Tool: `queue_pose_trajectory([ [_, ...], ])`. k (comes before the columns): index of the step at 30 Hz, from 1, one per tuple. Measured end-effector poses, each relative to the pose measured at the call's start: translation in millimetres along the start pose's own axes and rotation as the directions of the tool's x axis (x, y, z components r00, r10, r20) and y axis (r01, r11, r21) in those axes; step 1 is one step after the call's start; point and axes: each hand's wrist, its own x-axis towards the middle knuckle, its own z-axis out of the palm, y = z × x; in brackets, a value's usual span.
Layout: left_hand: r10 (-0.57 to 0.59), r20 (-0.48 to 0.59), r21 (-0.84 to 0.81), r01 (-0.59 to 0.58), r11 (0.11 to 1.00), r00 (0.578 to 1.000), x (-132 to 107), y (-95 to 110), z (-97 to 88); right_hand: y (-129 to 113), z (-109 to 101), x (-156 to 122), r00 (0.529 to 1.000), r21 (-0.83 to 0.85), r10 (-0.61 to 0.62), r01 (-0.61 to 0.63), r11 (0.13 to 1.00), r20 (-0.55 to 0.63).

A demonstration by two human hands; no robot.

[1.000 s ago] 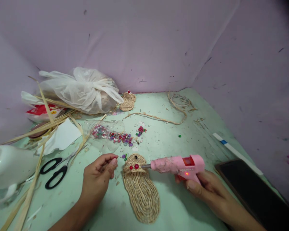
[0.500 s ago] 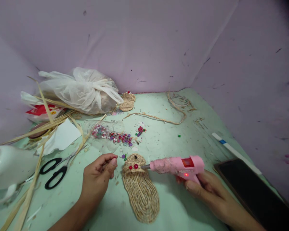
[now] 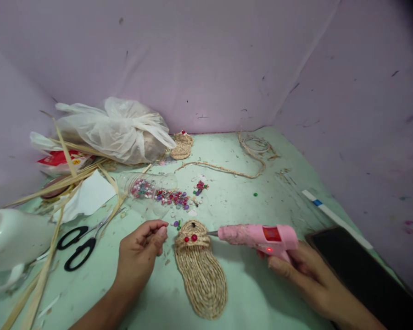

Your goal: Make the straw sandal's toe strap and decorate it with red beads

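My right hand (image 3: 296, 270) is wrapped round a pink glue gun (image 3: 251, 234) whose red light is lit. Its metal nozzle points left, at the right edge of the strap on a small woven straw slipper (image 3: 203, 279). Two red beads (image 3: 190, 238) sit side by side on that strap. Left of the slipper, my left hand (image 3: 142, 250) is closed, thumb and forefinger pinched together; whatever small thing may be between them I cannot make out. A few purple and green beads (image 3: 177, 224) lie on the table just beyond its fingertips.
A clear plastic jar (image 3: 147, 188) lies tipped with beads spilling out. Black-handled scissors (image 3: 80, 247), straw strips and a white bottle (image 3: 15, 240) are at left. A tied plastic bag (image 3: 120, 130) and a second slipper (image 3: 182, 146) stand behind. A dark phone (image 3: 358, 270) lies at right.
The glue gun in my right hand has drawn back slightly to the right, its nozzle moving away from the red beads. My left hand and the slipper have stayed put.
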Motion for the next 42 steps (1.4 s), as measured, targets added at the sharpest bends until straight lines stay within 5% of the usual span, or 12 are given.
queue_pose_trajectory([
  [6, 0.009, 0.016, 0.001, -0.009, 1.0, 1.0, 0.6, -1.5, -0.6, -2.8, -6.7, 16.1, 0.978, 0.466, 0.183, -0.116, 0.877, -0.1],
  [10, 0.024, 0.022, -0.002, -0.024, 1.0, 0.999, 1.0, -2.8, -1.1, -8.3, -17.5, 52.9, 0.87, 0.57, 0.404, -0.187, 0.8, -0.282],
  [16, 0.038, 0.04, -0.024, -0.037, 0.999, 0.998, 0.5, -3.1, -1.1, -0.5, -17.4, 108.0, 0.833, 0.507, 0.428, -0.216, 0.835, -0.35],
  [21, -0.025, 0.027, -0.11, 0.028, 0.994, 0.999, -1.4, -1.5, -1.8, -5.9, -11.9, 114.1, 0.791, 0.36, 0.387, -0.228, 0.905, -0.473],
  [23, -0.085, 0.048, -0.198, 0.093, 0.976, 0.995, -7.6, 4.2, -3.9, -22.1, -7.8, 102.1, 0.754, 0.24, 0.309, -0.204, 0.949, -0.579],
  [24, -0.121, 0.092, -0.255, 0.141, 0.956, 0.988, -12.2, 8.6, -5.2, -33.3, -3.9, 93.7, 0.752, 0.048, 0.153, -0.16, 0.986, -0.641],
  [27, -0.218, 0.363, -0.398, 0.362, 0.843, 0.906, -28.6, 25.1, -7.0, -72.0, 16.4, 65.0, 0.916, -0.035, -0.112, 0.106, 0.994, -0.386],
  [29, -0.224, 0.498, -0.426, 0.461, 0.779, 0.838, -37.9, 34.0, -6.2, -93.9, 34.9, 48.1, 0.961, 0.065, -0.245, 0.254, 0.965, -0.13],
  [32, -0.197, 0.555, -0.436, 0.484, 0.758, 0.808, -45.5, 38.5, -4.0, -109.6, 60.3, 33.1, 0.955, 0.21, -0.29, 0.271, 0.939, 0.065],
  [42, -0.138, 0.587, -0.272, 0.355, 0.894, 0.797, -49.4, 29.3, -2.9, -106.5, 69.1, 23.0, 0.921, 0.095, -0.373, 0.364, 0.927, 0.113],
])
